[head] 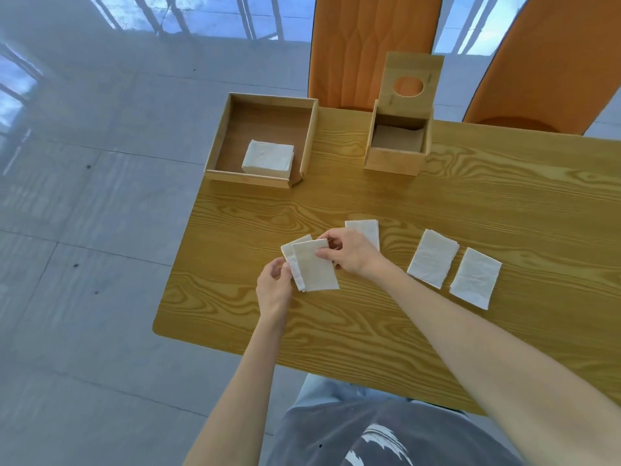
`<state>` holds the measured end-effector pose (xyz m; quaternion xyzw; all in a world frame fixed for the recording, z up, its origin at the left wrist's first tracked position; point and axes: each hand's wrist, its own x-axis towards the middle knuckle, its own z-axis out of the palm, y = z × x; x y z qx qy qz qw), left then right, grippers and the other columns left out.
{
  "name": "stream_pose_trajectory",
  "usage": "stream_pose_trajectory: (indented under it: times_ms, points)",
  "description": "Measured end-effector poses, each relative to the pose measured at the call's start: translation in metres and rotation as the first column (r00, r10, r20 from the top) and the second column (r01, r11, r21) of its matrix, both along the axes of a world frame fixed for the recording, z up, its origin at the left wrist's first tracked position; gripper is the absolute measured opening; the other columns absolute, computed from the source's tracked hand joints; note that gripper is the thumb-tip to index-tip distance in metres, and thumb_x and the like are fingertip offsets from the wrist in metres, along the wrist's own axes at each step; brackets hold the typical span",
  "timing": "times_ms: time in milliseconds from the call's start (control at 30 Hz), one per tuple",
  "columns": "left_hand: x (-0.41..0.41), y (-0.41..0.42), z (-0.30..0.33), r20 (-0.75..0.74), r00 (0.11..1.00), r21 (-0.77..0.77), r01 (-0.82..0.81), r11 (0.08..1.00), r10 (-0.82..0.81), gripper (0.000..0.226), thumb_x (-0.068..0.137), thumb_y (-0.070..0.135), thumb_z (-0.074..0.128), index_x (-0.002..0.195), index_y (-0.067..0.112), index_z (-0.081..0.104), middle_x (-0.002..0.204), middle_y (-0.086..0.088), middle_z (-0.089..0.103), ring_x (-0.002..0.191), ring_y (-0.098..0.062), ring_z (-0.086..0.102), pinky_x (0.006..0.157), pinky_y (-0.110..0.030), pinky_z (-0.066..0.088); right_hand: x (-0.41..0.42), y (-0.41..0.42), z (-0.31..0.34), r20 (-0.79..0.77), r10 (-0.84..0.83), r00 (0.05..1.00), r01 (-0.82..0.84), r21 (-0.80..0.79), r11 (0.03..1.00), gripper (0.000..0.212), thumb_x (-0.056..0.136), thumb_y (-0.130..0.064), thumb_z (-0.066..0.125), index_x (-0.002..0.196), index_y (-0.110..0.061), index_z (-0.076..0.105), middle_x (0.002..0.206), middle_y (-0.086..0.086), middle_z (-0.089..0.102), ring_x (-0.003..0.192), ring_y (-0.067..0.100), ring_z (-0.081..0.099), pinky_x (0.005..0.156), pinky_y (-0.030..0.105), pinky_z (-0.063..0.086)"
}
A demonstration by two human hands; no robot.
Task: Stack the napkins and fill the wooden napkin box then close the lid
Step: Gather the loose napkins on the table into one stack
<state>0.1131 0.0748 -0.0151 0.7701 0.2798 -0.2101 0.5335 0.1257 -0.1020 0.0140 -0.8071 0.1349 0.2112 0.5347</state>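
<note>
A small pile of white folded napkins [314, 267] lies near the table's left front, its layers askew. My left hand [274, 287] pinches its left edge and my right hand [349, 252] holds its upper right corner. Behind my right hand lies another napkin [366, 228], partly hidden. Two more napkins [432, 257] [475, 278] lie flat to the right. The wooden napkin box [396, 159] stands at the back with its lid [408, 85] raised upright, a round hole in it; something pale lies inside.
A shallow wooden tray [255, 178] at the back left holds a stack of white napkins [267, 159]. Two orange chairs [369, 45] stand behind the wooden table [470, 203]. The table's left edge drops to a glossy grey floor.
</note>
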Motion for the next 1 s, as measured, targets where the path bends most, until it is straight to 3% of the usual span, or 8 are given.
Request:
stream_pose_trajectory:
  times_ms: [133,267,467,633,800,1000]
  points:
    - [0.004,0.001,-0.004,-0.022,0.999,-0.032,-0.027,0.999,0.026,0.034,0.096,0.026,0.058,0.129,0.017,0.060,0.119,-0.007,0.069,0.109,-0.023,0.066,0.097,-0.047,0.053,0.020,0.013,-0.010,-0.024,0.024,0.999,-0.025,-0.060,0.998,0.021,0.089,-0.018,0.070,0.108,-0.008,0.071,0.105,0.010,0.072,0.102,0.027,0.067,0.081,0.039,0.055]
    - [0.007,0.001,-0.005,-0.022,1.000,-0.037,-0.024,0.999,0.023,0.036,0.097,0.024,0.056,0.132,0.014,0.059,0.122,-0.008,0.068,0.111,-0.024,0.066,0.098,-0.047,0.053,0.033,0.025,-0.018,-0.021,0.034,0.999,-0.038,-0.262,0.964,0.022,0.088,-0.029,0.070,0.107,-0.018,0.073,0.107,0.004,0.073,0.101,0.022,0.065,0.088,0.039,0.053]
    - [0.009,0.001,-0.007,-0.023,1.000,-0.036,-0.010,0.999,0.010,0.038,0.094,0.025,0.063,0.130,0.014,0.061,0.118,-0.006,0.069,0.108,-0.022,0.067,0.095,-0.046,0.055,0.035,0.038,-0.026,-0.051,0.046,0.998,-0.064,-0.437,0.897,0.019,0.090,-0.036,0.066,0.102,-0.022,0.073,0.101,0.005,0.074,0.098,0.027,0.066,0.073,0.035,0.049]
    - [0.014,0.001,-0.009,-0.034,0.999,-0.011,0.006,1.000,-0.006,0.038,0.092,0.024,0.064,0.128,0.013,0.062,0.114,-0.007,0.071,0.105,-0.023,0.069,0.094,-0.047,0.055,0.032,0.039,-0.029,-0.026,0.051,0.998,-0.058,-0.481,0.875,0.021,0.089,-0.033,0.069,0.099,-0.015,0.071,0.100,0.008,0.072,0.096,0.029,0.066,0.071,0.034,0.047]
    - [0.016,-0.002,-0.010,-0.036,0.999,-0.015,0.010,1.000,-0.010,0.041,0.092,0.024,0.065,0.130,0.012,0.060,0.114,-0.009,0.071,0.106,-0.025,0.069,0.095,-0.048,0.054,0.021,0.045,-0.024,0.014,-0.046,0.999,0.046,-0.567,0.822,0.050,0.090,-0.034,0.069,0.133,-0.015,0.053,0.119,0.010,0.062,0.109,0.031,0.061,0.084,0.041,0.049]
    - [0.016,-0.003,-0.010,-0.039,0.999,-0.012,0.005,1.000,-0.006,0.042,0.090,0.021,0.064,0.131,0.011,0.060,0.108,-0.007,0.071,0.103,-0.026,0.069,0.093,-0.048,0.055,0.016,0.050,-0.024,-0.111,-0.255,0.960,0.182,-0.442,0.879,0.045,0.092,-0.029,0.065,0.131,-0.009,0.053,0.120,0.008,0.068,0.116,0.031,0.060,0.092,0.041,0.047]
